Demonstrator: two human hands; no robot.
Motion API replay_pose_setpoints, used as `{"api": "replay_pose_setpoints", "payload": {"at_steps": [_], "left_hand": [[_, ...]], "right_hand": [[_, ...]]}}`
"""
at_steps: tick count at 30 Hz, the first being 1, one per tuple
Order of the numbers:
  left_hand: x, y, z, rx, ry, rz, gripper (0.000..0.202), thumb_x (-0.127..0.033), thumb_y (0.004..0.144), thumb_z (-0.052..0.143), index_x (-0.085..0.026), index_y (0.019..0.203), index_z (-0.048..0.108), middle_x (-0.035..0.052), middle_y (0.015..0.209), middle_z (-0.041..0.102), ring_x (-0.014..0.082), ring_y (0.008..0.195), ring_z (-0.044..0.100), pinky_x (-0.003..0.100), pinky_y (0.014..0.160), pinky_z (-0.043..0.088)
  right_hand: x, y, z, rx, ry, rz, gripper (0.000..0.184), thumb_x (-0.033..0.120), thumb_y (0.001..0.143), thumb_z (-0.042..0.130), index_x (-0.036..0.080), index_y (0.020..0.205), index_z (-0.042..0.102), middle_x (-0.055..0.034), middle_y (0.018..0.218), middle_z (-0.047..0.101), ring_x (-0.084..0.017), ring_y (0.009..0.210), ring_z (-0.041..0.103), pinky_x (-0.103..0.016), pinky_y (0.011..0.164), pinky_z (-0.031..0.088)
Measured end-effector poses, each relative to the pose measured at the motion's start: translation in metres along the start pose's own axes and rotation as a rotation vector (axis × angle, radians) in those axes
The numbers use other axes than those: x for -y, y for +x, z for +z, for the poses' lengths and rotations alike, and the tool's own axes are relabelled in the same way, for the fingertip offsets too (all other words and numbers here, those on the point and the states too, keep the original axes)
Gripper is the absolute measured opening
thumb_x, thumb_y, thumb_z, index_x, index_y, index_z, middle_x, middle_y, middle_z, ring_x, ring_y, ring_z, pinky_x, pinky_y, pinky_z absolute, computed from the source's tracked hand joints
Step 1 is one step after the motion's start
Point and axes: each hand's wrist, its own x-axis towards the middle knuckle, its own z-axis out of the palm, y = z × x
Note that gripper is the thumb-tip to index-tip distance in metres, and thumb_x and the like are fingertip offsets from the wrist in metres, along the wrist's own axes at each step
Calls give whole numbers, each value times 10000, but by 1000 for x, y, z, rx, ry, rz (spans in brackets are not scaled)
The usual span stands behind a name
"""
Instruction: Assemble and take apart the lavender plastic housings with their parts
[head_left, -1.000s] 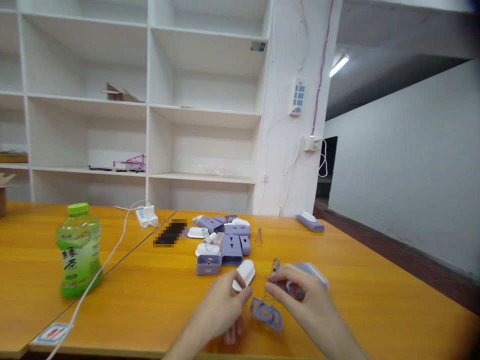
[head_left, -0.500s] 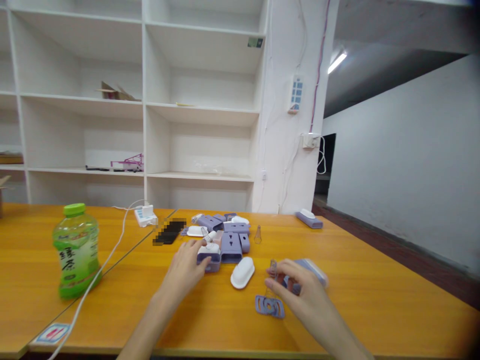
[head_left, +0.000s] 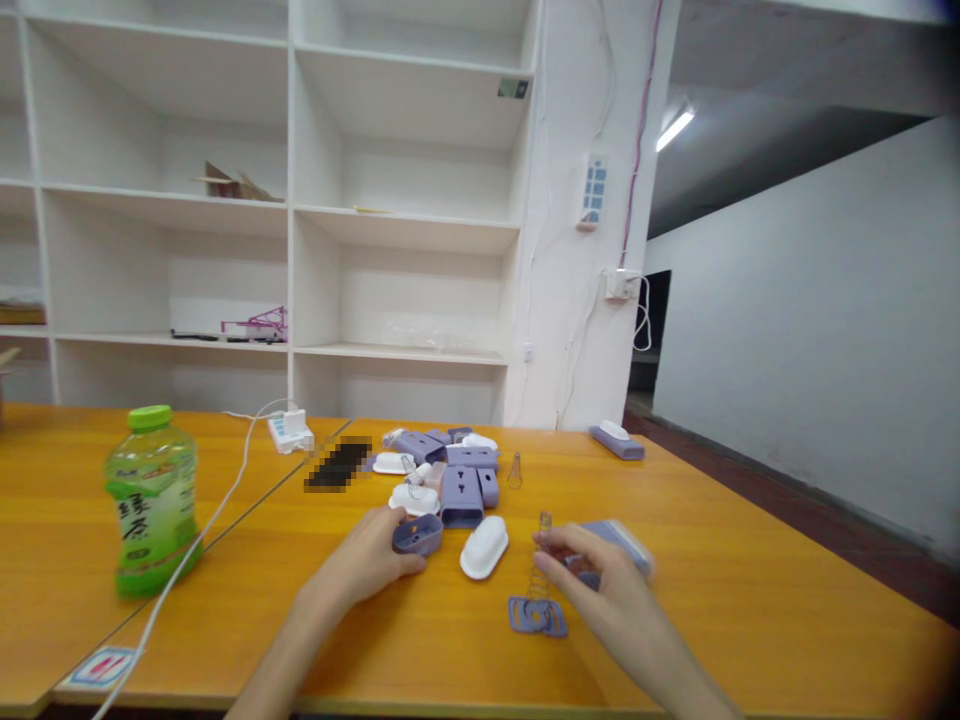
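Observation:
My left hand (head_left: pixel 366 562) is closed around a small purple plastic housing (head_left: pixel 417 535) just in front of a pile of purple and white plastic parts (head_left: pixel 448 472). A white oval cap (head_left: pixel 484 547) lies on the table between my hands. My right hand (head_left: pixel 606 592) holds a purple and white part (head_left: pixel 619 541), its fingertips beside a thin wire spring (head_left: pixel 539 568) that stands on a flat purple plate (head_left: pixel 537 616).
On the orange table (head_left: pixel 750 610) a green tea bottle (head_left: pixel 151 500) stands at the left, with a white cable (head_left: pixel 196 545) leading to a power strip (head_left: pixel 291 432). A dark blurred item (head_left: pixel 338 465) lies beside the pile. Another purple part (head_left: pixel 616 441) lies far right. White shelving (head_left: pixel 292 200) stands behind.
My left hand let go of the white cap, reached to the pile, and has now drawn the purple housing toward me. My right hand stayed by the spring.

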Motion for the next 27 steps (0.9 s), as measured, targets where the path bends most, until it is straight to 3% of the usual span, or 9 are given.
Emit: {"api": "replay_pose_setpoints", "payload": {"at_steps": [3,9,12,15,18,21,24,27], "left_hand": [[-4,-3,-5,7,-31,66,313,-265,690,745,-153,972,667,110,1015,729,314,943,673,347,797,479],[-50,-18,-18,-56,-188,269,363,-227,848,659,-224,1207,602,57,1136,718,238,999,664,310,878,487],[-82,-33,-21,-153,-304,427,333,-230,889,666,-255,1219,626,63,1212,695,235,1037,650,315,897,502],[-109,-54,-19,-198,-313,564,384,-132,901,648,-319,1237,644,31,1308,642,220,1214,586,315,1038,458],[-127,-71,-14,-113,-294,676,447,-90,934,589,-344,1299,635,37,1336,611,194,1228,590,281,1049,469],[-134,-80,-2,-80,-245,741,466,-76,956,528,-328,1336,627,71,1327,608,192,1153,632,263,970,523],[-134,-79,14,-194,-227,836,571,-14,932,486,-340,1394,572,80,1378,580,210,1204,612,282,967,542],[-131,-72,31,-318,-292,819,737,-24,906,521,-337,1547,333,92,1508,483,252,1354,509,385,1096,485]], "right_hand": [[-4,1,1,2,8,6,264,416,911,658,203,1017,773,-76,1034,781,-238,971,721,-344,857,585],[1,0,-10,-124,34,8,457,498,903,650,215,1262,649,-83,1181,708,-230,1006,704,-355,856,599],[15,-5,-23,-261,21,-65,353,504,937,603,226,1141,679,-75,1189,698,-220,998,697,-317,856,581],[31,-13,-33,-308,46,-129,308,490,955,579,217,979,719,-60,1000,731,-209,937,701,-259,789,580],[43,-19,-34,-121,177,-43,356,507,953,581,225,1108,733,-46,897,751,-193,819,722,-244,708,603],[51,-21,-31,129,400,37,380,482,933,634,256,1226,719,-61,1099,769,-229,1021,723,-324,907,599],[55,-21,-32,251,557,75,303,425,902,700,296,1170,757,-41,1180,760,-234,1079,712,-350,973,571],[55,-19,-42,258,582,100,292,396,843,772,289,1115,783,-46,1159,773,-249,1042,730,-334,924,595]]}}
